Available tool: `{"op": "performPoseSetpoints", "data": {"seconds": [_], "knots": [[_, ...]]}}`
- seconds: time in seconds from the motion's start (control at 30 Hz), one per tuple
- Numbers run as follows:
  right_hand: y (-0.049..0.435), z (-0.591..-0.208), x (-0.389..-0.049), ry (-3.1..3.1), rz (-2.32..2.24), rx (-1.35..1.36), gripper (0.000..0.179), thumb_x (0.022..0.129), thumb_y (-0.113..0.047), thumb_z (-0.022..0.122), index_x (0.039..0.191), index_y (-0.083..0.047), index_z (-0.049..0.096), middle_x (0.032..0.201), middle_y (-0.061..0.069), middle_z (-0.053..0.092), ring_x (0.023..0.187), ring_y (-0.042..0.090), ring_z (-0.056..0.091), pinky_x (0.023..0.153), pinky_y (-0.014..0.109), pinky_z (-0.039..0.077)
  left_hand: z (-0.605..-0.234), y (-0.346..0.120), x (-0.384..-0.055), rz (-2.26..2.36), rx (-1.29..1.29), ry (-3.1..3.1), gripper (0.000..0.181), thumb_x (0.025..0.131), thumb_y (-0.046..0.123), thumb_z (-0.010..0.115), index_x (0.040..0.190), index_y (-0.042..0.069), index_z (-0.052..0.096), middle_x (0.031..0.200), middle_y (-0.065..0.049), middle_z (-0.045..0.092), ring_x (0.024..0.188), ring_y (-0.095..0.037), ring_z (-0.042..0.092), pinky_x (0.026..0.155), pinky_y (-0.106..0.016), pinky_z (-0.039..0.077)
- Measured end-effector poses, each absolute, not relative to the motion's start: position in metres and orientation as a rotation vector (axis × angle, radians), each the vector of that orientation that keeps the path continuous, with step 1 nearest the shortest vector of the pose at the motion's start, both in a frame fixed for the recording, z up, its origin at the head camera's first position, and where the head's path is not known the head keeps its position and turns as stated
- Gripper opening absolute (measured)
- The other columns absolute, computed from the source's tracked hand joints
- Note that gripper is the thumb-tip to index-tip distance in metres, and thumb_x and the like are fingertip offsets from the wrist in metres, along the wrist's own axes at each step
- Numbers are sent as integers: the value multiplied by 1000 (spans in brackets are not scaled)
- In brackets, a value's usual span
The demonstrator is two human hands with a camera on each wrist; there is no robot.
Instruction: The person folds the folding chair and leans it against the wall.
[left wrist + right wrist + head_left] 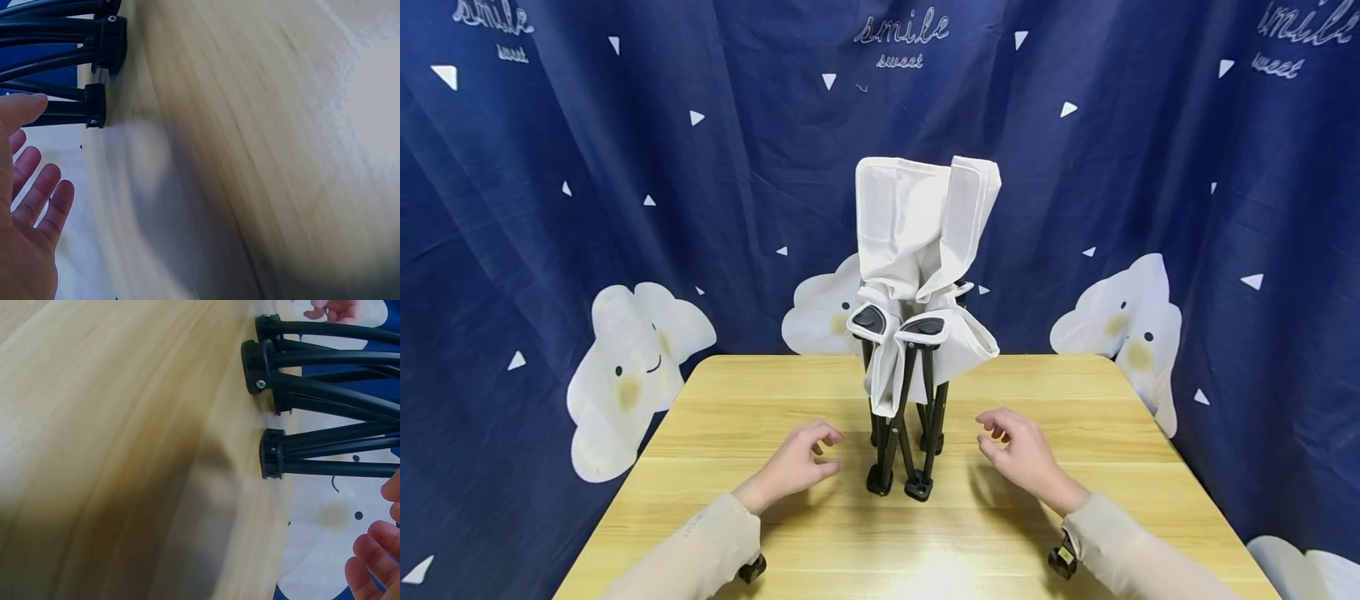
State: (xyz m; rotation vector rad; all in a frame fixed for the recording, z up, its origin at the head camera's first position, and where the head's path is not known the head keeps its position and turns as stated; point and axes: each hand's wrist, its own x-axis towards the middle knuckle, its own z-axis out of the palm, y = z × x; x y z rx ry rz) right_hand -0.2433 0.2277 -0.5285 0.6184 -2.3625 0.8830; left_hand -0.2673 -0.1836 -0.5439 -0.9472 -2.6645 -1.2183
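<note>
A small folding chair point(898, 225) with white fabric and black legs stands upright, folded narrow, at the middle of the table. Its fabric bunches in loose folds above the legs. To its left is my left hand point(797, 462), thumb and fingers relaxed, apart from the legs in the head view. My right hand point(1024, 457) hovers on the other side, loosely curled and holding nothing. The left wrist view has the chair's black feet point(111, 47) beyond my thumb. In the right wrist view, the black feet point(256, 367) appear at the tabletop, with my right fingers point(375, 547) at the edge.
The chair stands on a light wooden table point(730, 408) with rounded far corners. Behind and beside it hangs a dark blue curtain point(737, 125) printed with white clouds and triangles. Small black devices point(1063, 557) sit under both wrists.
</note>
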Motion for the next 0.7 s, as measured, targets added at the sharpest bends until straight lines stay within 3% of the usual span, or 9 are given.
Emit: {"op": "performPoseSetpoints", "data": {"seconds": [0.23, 0.7], "knots": [[222, -533, -239, -2414, 913, 621, 29, 81, 4, 83, 108, -3, 78, 88, 5, 72, 78, 21, 66, 64, 28, 61, -547, -178, -267, -1233, -953, -2680, 34, 86, 6, 88, 115, -2, 72, 115, -21, 72, 104, -40, 69, 84, -36, 65], [207, -542, -238, -2492, 1009, 611, 40, 81, -15, 95, 115, -4, 77, 93, 1, 73, 80, 17, 67, 68, 26, 61, -549, -159, -267, -1339, -926, -2741, 58, 85, 21, 92, 131, -5, 66, 122, -21, 72, 110, -35, 69, 89, -31, 63]]}}
